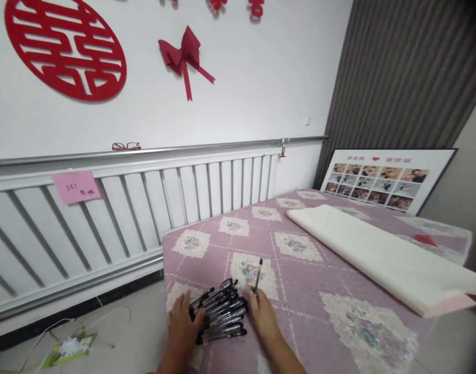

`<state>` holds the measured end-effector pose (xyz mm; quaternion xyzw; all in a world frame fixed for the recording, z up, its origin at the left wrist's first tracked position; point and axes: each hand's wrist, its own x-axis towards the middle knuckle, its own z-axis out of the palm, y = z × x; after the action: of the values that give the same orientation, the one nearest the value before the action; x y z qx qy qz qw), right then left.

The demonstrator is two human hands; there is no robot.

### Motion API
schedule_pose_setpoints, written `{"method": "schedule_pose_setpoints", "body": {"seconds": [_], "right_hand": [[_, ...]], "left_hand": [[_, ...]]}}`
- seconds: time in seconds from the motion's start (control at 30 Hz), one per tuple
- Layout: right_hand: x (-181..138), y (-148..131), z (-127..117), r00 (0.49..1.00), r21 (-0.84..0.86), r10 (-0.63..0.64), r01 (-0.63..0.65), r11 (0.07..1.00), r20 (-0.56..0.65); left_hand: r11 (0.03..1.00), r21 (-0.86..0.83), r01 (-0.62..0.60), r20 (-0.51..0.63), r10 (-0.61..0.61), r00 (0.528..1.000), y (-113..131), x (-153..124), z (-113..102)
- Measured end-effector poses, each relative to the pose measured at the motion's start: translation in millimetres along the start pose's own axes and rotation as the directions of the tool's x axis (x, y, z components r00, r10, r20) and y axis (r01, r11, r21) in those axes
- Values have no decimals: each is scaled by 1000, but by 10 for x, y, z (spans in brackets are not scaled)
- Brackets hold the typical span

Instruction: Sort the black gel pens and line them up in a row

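Observation:
A heap of clear-barrelled pens with black caps [222,310] lies near the front left edge of the cloth-covered table [257,236]. My left hand [183,323] rests against the heap's left side, thumb and fingers apart, with the thumb touching the pens. On the heap's right, my right hand [264,314] is closed around the lower end of a single pen [258,275]. That pen points up and away from me, its dark end at the top.
A long cream roll or folded sheet [370,249] lies across the table's right side. Behind it leans a framed photo board [389,179]. A white radiator [206,187] runs along the wall, with glasses [126,146] on the pipe above. A power strip [70,348] with cables lies on the floor.

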<state>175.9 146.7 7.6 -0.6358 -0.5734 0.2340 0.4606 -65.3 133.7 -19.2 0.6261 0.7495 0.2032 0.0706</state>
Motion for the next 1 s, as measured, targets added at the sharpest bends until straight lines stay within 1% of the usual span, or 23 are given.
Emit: {"method": "schedule_pose_setpoints", "body": {"seconds": [0.1,0.2,0.33,0.5,0.57,0.63,0.73,0.83,0.9,1.0], "right_hand": [[281,-52,158,997,2,-38,38,999,63],[432,-89,311,991,5,-58,57,998,121],[454,-109,443,980,21,-70,67,998,185],[396,-150,501,959,69,-113,99,993,260],[398,-155,479,952,94,-128,106,990,277],[399,-131,414,959,108,-120,95,990,259],[331,-31,240,984,99,-67,51,994,164],[149,91,38,997,85,-28,22,996,74],[1,148,-58,998,82,-43,40,996,41],[-169,174,-105,990,58,-142,142,988,11]], "left_hand": [[996,-66,-61,-1,61,998,123,3,94],[976,-176,-129,-13,128,992,158,18,158],[946,-271,-180,-19,182,983,116,47,177],[931,-294,-215,-53,209,977,128,67,148],[924,-310,-226,-68,215,974,128,68,142],[910,-334,-244,-98,224,970,110,69,141],[888,-344,-306,-165,263,951,57,70,145],[877,-307,-371,-199,322,926,10,42,147],[872,-262,-413,-185,374,909,-5,-11,143],[864,-192,-465,-111,451,885,4,-134,123]]}}
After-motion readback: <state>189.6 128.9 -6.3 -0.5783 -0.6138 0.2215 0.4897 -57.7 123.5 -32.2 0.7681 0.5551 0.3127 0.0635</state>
